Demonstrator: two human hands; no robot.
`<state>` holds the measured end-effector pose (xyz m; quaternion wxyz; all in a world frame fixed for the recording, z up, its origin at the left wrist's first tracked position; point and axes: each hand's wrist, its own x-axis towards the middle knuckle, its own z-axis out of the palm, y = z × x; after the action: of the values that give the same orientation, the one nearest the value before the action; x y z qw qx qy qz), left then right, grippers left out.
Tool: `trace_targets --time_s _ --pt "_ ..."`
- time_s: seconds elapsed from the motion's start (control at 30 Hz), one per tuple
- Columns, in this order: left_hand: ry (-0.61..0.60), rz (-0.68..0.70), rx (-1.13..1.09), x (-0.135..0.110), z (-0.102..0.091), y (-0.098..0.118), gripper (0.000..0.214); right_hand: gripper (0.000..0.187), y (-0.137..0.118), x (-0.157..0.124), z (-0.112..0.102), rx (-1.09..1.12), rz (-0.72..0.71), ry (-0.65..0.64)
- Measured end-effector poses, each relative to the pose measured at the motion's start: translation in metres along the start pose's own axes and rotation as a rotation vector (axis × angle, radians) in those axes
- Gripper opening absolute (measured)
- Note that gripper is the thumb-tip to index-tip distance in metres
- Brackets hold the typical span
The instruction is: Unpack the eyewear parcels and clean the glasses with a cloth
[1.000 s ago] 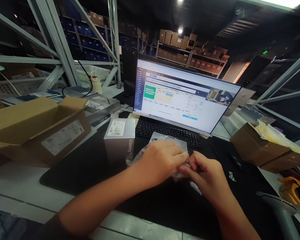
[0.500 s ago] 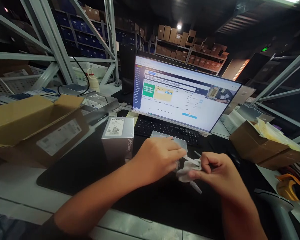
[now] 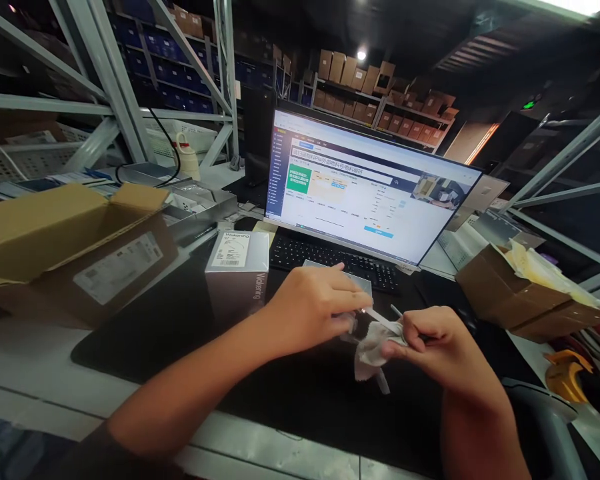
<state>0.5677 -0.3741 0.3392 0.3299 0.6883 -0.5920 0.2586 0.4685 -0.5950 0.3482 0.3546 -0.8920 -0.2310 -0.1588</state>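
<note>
The dark ceiling (image 3: 415, 27) holds a small round lamp (image 3: 361, 55) and — at the upper right — a bright panel light (image 3: 570, 5). Far shelving (image 3: 347, 91) carries brown cartons (image 3: 349, 71), with blue bins (image 3: 163, 45) on racks further left. Grey steel framing (image 3: 111, 87) flanks the pale bench (image 3: 30, 373) on both sides — a green sign (image 3: 530, 105) glows at right.

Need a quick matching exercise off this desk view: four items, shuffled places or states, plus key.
1. crumpled grey-white cloth
2. Wakening box
3. black keyboard
4. labelled cardboard box

A. in front of the monitor
B. flaps open, at the far left
C. pinched in the right hand
D. closed, standing on the black desk mat

Pairs: 1-C, 2-D, 3-A, 4-B
</note>
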Motion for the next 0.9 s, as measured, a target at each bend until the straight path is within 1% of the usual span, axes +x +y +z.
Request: trace_targets --time_s 0.07,0.13,0.17,0.2,0.23,0.3,0.37,0.43,0.5,0.57,0.63,0.67,0.73,0.77,0.8,0.83,0.9 --pt "-0.03 0.037 0.043 -0.001 0.007 0.002 0.019 0.053 -0.008 0.001 0.018 -0.11 0.023 0.124" --pt "-0.052 0.076 0.081 -0.002 0.011 0.004 0.014 0.05 -0.016 0.003 0.036 -0.208 0.015 0.266" --pt "-0.063 0.093 0.088 -0.002 0.011 0.004 0.013 0.048 -0.018 0.004 0.041 -0.226 0.012 0.301" --pt "-0.073 0.102 0.086 -0.002 0.01 0.003 0.013 0.048 -0.019 0.004 0.043 -0.214 0.016 0.294" --pt "-0.084 0.1 0.07 -0.001 0.007 0.002 0.012 0.048 -0.018 0.004 0.041 -0.174 0.025 0.245" --pt "-0.091 0.061 -0.012 0.001 -0.001 0.0 0.014 0.05 -0.014 0.002 0.028 -0.048 0.036 0.082" --pt "-0.081 -0.008 -0.127 0.003 -0.011 -0.002 0.023 0.053 -0.009 -0.002 0.009 0.054 0.006 -0.049" --pt "-0.082 -0.058 -0.215 0.004 -0.017 -0.002 0.029 0.056 -0.005 -0.005 -0.005 0.108 -0.037 -0.101" --pt "-0.086 -0.06 -0.211 0.004 -0.018 -0.001 0.029 0.057 -0.006 -0.006 -0.007 0.105 -0.045 -0.091" --pt "-0.085 -0.02 -0.105 0.003 -0.014 0.003 0.025 0.057 -0.009 -0.004 0.003 0.045 -0.036 -0.021" --pt "-0.093 0.051 0.066 0.002 -0.008 0.008 0.013 0.056 -0.013 0.0 0.019 -0.036 -0.024 0.09" --pt "-0.086 0.094 0.158 0.002 -0.005 0.011 0.011 0.054 -0.015 0.003 0.027 -0.068 -0.014 0.157" --pt "-0.037 0.173 0.297 0.002 -0.002 0.016 0.014 0.052 -0.016 0.007 0.04 -0.092 0.025 0.284" --pt "0.004 0.181 0.341 0.003 -0.002 0.019 0.017 0.051 -0.015 0.008 0.044 -0.076 0.062 0.344" --pt "0.052 0.152 0.372 0.003 -0.003 0.021 0.023 0.051 -0.013 0.009 0.045 -0.044 0.11 0.402" --pt "0.113 0.086 0.396 0.004 -0.004 0.023 0.031 0.052 -0.01 0.009 0.044 0.002 0.161 0.452" --pt "0.249 -0.116 0.431 0.003 -0.008 0.026 0.042 0.052 -0.004 0.008 0.037 0.116 0.246 0.529"
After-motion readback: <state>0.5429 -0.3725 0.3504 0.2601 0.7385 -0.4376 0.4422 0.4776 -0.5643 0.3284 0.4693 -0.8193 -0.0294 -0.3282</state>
